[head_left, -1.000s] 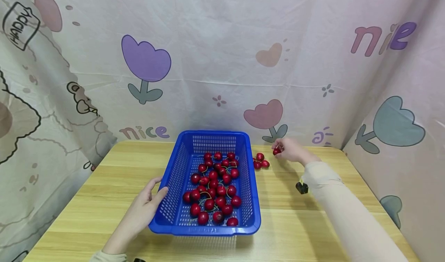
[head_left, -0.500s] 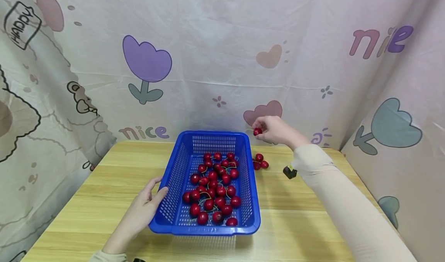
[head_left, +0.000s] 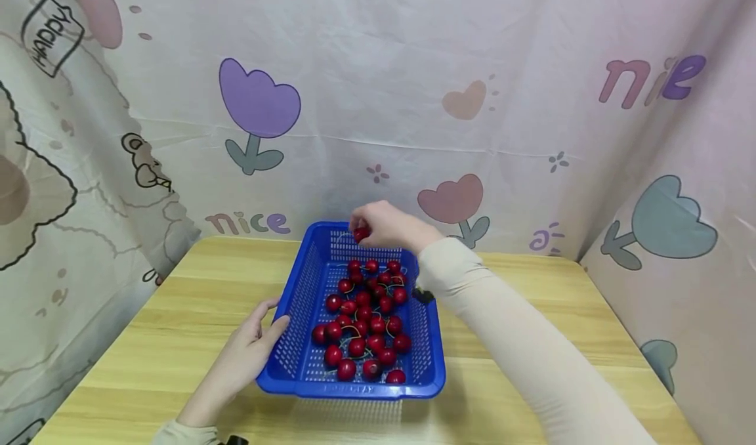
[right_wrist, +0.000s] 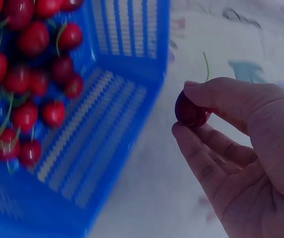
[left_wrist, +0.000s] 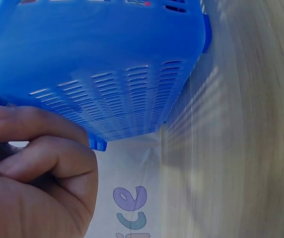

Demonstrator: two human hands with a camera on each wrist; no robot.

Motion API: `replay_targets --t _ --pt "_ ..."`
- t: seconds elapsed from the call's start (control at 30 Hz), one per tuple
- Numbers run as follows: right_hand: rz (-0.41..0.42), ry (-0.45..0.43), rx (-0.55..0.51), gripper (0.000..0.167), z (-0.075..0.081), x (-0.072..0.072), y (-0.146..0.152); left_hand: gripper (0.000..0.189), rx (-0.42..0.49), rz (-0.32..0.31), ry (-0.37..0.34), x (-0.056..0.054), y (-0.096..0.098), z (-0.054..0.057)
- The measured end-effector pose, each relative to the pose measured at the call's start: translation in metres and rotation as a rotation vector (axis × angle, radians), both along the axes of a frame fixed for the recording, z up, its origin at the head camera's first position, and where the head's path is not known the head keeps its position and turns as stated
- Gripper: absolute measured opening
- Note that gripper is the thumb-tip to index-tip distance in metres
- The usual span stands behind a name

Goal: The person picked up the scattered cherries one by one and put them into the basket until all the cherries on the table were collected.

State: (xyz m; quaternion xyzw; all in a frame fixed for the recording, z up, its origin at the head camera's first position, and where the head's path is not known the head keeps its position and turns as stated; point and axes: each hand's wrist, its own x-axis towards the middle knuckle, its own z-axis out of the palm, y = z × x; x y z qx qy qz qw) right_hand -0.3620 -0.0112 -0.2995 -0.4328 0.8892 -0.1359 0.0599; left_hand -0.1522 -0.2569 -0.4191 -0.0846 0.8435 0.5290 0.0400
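A blue plastic basket (head_left: 287, 388) with slotted walls sits on the table, and many dark red cherries (head_left: 363, 314) with green stems lie on its floor. My left hand (head_left: 247, 350) holds the basket's left rim; in the left wrist view its curled fingers (left_wrist: 47, 116) are at the edge. My right hand (head_left: 386, 225) is raised over the basket's far end and pinches one cherry (right_wrist: 191, 110) between thumb and fingertips, its stem pointing up in the right wrist view. The right forearm hides part of the basket's right wall and the table beside it.
The wooden table (head_left: 496, 392) extends on both sides of the basket. Behind it hangs a pale printed cloth (head_left: 366, 104), which also covers the left and right sides.
My right hand has lifted a cherry from the table at the right and carried it left over the basket. The left hand stays at the rim. The loose cherries beside the basket are now hidden.
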Motion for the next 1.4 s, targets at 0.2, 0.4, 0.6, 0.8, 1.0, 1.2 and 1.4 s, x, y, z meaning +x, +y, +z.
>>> replay_targets --t 0.2,0.4,0.6,0.8,1.0,1.2,1.4 --pt "0.007 -0.083 0.088 0.028 -0.026 0.020 -0.038 0.059 0.003 -0.012 0.005 -0.001 0.000 -0.002" --pt "0.027 -0.103 0.179 0.029 -0.046 0.033 -0.055 0.057 0.015 -0.009 0.003 0.001 -0.001 0.000" --pt "0.060 -0.103 0.219 0.033 -0.055 0.037 -0.054 0.056 0.016 -0.012 -0.005 0.001 -0.001 0.001" --pt "0.073 -0.108 0.158 0.030 -0.048 0.033 -0.045 0.056 0.022 -0.010 -0.007 0.001 -0.001 0.001" --pt "0.061 -0.139 0.056 0.027 -0.026 0.023 -0.017 0.056 0.029 0.000 -0.008 0.001 -0.001 0.000" --pt "0.018 -0.107 -0.006 0.027 -0.014 0.007 0.021 0.060 0.017 -0.004 -0.005 0.000 -0.001 0.000" --pt "-0.054 -0.082 -0.088 0.025 -0.012 -0.002 0.057 0.055 0.025 0.002 -0.006 0.001 0.000 0.000"
